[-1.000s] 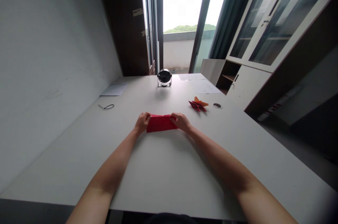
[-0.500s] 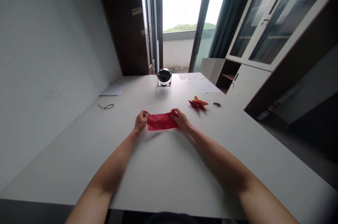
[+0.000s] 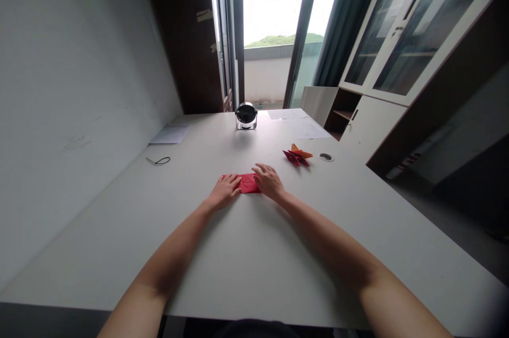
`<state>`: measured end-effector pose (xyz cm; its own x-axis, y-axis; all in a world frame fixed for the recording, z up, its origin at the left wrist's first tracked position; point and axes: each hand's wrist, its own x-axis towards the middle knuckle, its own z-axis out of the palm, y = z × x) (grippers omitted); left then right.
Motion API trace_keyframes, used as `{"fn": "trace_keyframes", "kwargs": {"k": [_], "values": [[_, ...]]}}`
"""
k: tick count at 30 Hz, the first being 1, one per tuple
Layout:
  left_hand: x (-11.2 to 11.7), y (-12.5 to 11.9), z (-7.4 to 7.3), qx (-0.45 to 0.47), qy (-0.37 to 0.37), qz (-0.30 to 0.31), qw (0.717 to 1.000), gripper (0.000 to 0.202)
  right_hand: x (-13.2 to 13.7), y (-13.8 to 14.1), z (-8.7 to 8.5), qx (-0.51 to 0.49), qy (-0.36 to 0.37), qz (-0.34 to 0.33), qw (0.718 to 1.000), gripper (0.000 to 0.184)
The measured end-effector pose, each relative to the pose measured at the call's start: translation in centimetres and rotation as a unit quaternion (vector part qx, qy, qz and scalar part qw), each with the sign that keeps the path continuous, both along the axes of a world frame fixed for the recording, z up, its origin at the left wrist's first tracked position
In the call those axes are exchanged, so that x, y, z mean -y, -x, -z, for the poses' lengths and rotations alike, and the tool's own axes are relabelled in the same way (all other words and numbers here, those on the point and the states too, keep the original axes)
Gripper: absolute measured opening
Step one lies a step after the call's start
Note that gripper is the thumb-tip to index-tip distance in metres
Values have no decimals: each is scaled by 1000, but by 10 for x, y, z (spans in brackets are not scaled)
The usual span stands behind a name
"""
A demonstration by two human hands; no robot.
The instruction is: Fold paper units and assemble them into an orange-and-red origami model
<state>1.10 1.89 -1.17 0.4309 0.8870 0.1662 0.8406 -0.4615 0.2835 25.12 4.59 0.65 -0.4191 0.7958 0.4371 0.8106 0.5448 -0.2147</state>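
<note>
A creased strip of folded red paper [image 3: 248,184] lies on the white table in front of me. Across its left end rests my left hand [image 3: 226,190], palm down with the fingers stretched out. My right hand [image 3: 269,181] is over the right end, its fingers apart and slightly bent. Only the middle of the paper shows between the hands; both ends are largely covered.
Folded red and orange paper pieces [image 3: 297,155] lie to the right, beside a round grommet [image 3: 326,157] in the table. Farther off stands a round black and silver device [image 3: 246,116]. A black cable tie [image 3: 158,161] and white sheets [image 3: 170,134] lie at left.
The red paper has gone from being held by its ends to lying flat on the table. My left hand has let go its pinch and spread over it; my right fingers have opened.
</note>
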Motion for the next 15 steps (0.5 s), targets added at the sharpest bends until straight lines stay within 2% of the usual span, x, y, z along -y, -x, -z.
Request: {"fn": "trace_keyframes", "kwargs": {"k": [3,7,10,15], "values": [[-2,3,6,-23,33,6,999,58,8,10,1,46,10,-68,997,43],[-5,6,8,-23,53,5,998,59,11,16,7,82,91,-112,986,51],[-7,6,10,-19,58,-9,998,60,7,16,12,91,143,-121,978,58],[-10,9,11,-24,63,-54,996,67,2,15,18,93,159,-103,978,71]]}}
